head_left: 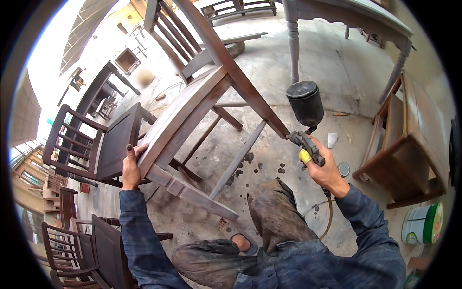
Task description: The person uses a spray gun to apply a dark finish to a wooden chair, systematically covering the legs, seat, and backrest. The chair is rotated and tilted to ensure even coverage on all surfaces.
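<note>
The chair (192, 103) slants, its back leg (257, 103) toward my right hand (325, 168), which grips a spray gun (307, 107); my left hand (131, 168) grips the seat (166, 132).

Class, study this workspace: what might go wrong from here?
The left hand holds the chair; if that grip slipped, the chair might shift. The hose hanging beside the trousers could snag. Neither hand is gloved, so mist from the spray gun in the right hand might reach skin.
</note>
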`<state>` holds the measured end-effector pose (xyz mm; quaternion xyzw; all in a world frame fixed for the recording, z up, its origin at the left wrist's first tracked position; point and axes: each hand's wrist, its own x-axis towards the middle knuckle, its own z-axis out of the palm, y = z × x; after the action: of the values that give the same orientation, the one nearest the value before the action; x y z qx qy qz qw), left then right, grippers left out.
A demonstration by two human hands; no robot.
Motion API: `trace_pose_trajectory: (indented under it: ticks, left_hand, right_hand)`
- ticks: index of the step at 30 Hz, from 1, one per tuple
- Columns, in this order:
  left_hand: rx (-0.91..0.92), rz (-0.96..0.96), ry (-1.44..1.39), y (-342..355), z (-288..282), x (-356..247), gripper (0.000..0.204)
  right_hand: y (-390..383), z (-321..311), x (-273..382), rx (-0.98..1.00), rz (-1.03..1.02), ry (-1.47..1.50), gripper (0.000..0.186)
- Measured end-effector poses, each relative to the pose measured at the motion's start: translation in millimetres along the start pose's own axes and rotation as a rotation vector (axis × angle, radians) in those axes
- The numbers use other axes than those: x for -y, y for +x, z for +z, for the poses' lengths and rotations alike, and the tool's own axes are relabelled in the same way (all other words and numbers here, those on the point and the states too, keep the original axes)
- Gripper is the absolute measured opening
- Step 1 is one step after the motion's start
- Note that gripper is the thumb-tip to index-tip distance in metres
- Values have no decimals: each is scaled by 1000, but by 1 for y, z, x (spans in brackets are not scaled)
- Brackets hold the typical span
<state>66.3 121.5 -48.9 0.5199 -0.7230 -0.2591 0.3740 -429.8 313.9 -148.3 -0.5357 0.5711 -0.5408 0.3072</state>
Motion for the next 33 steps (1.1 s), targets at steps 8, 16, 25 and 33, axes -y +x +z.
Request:
trace_pose_trajectory:
  ticks: [8, 16, 25, 33]
  left_hand:
    - [-10, -10, 3, 1, 0, 4, 88]
    - [-7, -21, 49, -4, 0, -12, 87]
    - [8, -3, 41, -3, 0, -4, 91]
    - [8, -26, 76, -3, -2, -3, 97]
  right_hand:
    - [56, 17, 42, -24, -213, 166, 42]
    - [45, 40, 74, 130, -202, 244, 42]
    - [8, 64, 94, 346, -440, 106, 39]
    - [-4, 93, 100, 583, -480, 237, 42]
